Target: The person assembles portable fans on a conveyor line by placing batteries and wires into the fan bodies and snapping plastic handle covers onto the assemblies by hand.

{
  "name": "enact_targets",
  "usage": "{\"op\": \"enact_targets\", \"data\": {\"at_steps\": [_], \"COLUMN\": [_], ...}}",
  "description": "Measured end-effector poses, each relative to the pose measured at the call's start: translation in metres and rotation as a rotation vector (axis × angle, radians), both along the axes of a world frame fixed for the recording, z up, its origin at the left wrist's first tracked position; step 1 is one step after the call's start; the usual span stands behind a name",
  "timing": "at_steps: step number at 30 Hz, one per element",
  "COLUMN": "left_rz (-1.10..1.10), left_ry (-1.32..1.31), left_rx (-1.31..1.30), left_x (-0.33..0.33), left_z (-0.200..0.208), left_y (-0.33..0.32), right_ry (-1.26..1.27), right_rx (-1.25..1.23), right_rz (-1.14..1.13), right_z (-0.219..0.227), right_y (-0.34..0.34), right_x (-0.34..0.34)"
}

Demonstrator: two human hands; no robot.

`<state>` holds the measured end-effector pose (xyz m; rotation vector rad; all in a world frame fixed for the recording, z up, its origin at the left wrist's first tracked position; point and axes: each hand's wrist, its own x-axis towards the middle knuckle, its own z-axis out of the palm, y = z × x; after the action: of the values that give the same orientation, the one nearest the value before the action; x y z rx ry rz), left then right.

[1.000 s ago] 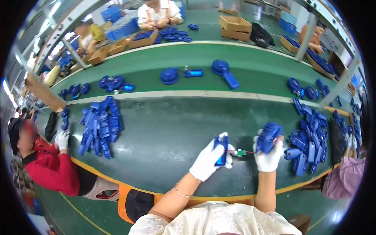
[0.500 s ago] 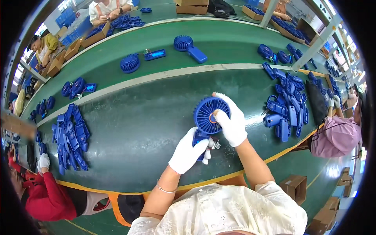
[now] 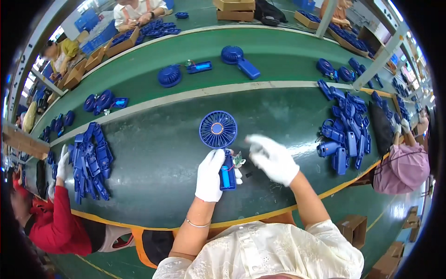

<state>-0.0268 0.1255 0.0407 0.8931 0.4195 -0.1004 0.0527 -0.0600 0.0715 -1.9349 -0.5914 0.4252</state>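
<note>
Left hand (image 3: 210, 176) (white gloves, both): fingers wrapped round handle of blue fan (image 3: 218, 129), over glossy green tabletop (image 3: 155, 172). Circuit board (image 3: 239, 161) just right of handle. Right hand (image 3: 274, 160): fingers loosely parted, blurred, pointing far left; forearm slanting from near right. Blue casings (image 3: 90, 160) piled left and right; conveyor (image 3: 134, 86) far; co-worker in red (image 3: 64, 216) left.

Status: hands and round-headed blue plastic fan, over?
Left white-gloved hand holding fan. Right white-gloved hand open, off the fan. Small green circuit board exposed, right side.
</note>
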Motion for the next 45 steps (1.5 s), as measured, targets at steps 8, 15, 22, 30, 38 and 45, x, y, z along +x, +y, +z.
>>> {"op": "enact_targets", "data": {"at_steps": [8,15,22,30,38,45], "left_rz": [-0.171,-0.277,-0.215,-0.166,-0.063,-0.068], "left_ry": [0.007,0.053,0.055,0.047,0.067,0.063], "left_rx": [0.132,0.235,0.064,0.025,-0.124,-0.105], "left_x": [-0.006,-0.007,-0.005,-0.006,-0.004,-0.002], "left_z": [-0.010,-0.006,-0.004,-0.009,-0.014,-0.015], "left_y": [-0.012,-0.010,-0.008,-0.010,-0.004,-0.005], "right_ry": [-0.644,-0.793,-0.775,-0.763,0.208,-0.048], "right_rx": [-0.082,-0.166,-0.052,0.070,0.120,0.012], "right_rz": [0.239,0.395,0.198,0.033,-0.049,-0.059], "right_z": [-0.008,0.008,-0.001,-0.013,-0.018,-0.034], "right_y": [0.019,0.012,0.016,0.024,0.025,0.024], "right_x": [-0.015,-0.010,-0.015,-0.023,-0.010,-0.014]}}
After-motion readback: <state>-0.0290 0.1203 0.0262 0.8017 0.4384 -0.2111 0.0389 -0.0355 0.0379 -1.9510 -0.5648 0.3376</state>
